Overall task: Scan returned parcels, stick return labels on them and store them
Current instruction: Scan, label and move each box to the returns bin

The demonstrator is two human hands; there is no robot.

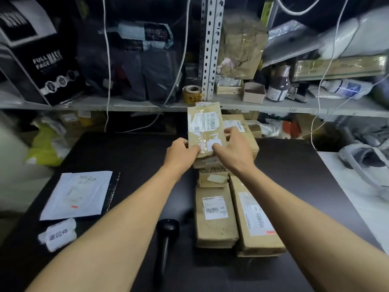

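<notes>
Both hands held the parcel by its near end, left hand and right hand pinching opposite corners, its long axis running away toward the shelf, above the stacked boxes.

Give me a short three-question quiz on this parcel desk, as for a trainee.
1. True or false: both hands hold the brown parcel.
2. What lies on the table nearest the camera, between the forearms: A) scissors B) black scanner C) cup?
3. Fill in: the white envelope lies nearer the ___ hand.

Key: 1. True: left hand and right hand grip its near end. 2. B. 3. left.
</notes>
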